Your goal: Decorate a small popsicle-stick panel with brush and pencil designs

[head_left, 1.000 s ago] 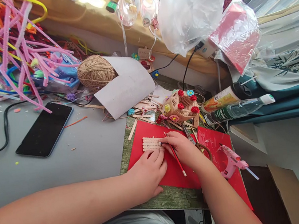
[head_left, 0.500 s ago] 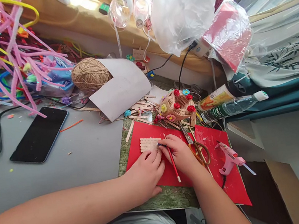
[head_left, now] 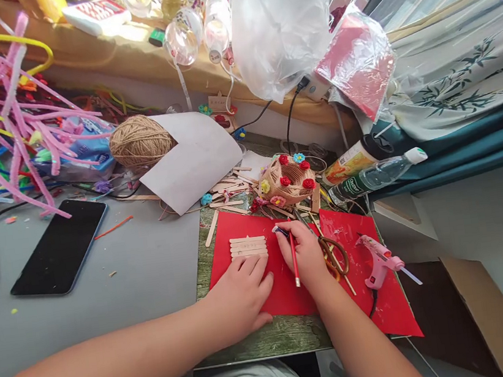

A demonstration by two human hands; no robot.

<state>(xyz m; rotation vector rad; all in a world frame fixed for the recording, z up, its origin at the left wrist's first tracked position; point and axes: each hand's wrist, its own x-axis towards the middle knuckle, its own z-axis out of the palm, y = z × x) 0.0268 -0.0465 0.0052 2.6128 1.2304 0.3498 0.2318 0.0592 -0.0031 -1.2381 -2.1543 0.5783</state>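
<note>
Several craft sticks laid side by side form a small panel point(head_left: 248, 246) on red paper point(head_left: 256, 296), with faint marks on the wood. Stretched flat, the fingers of my left hand point(head_left: 241, 292) rest on the panel's lower edge, slightly apart. My right hand point(head_left: 305, 252) is closed just right of the panel, apart from it. Pinched in its fingers is a small dark-blue thing point(head_left: 280, 231) with a white tip, whose kind I cannot make out. A red pencil point(head_left: 294, 257) with a white end is also held there, pointing down toward me.
Scissors point(head_left: 334, 255) lie beside my right hand, and a pink glue gun point(head_left: 379, 261) farther right. Behind stand a twine basket with flowers point(head_left: 290, 180), loose sticks point(head_left: 227, 185) and a bottle point(head_left: 377, 175). A phone point(head_left: 60, 248) and a twine ball point(head_left: 141, 141) are leftward.
My right hand has moved right, away from the stick panel, taking the pencil and the dark-blue thing along. The left hand stays at the panel's lower edge. The view has shifted slightly.
</note>
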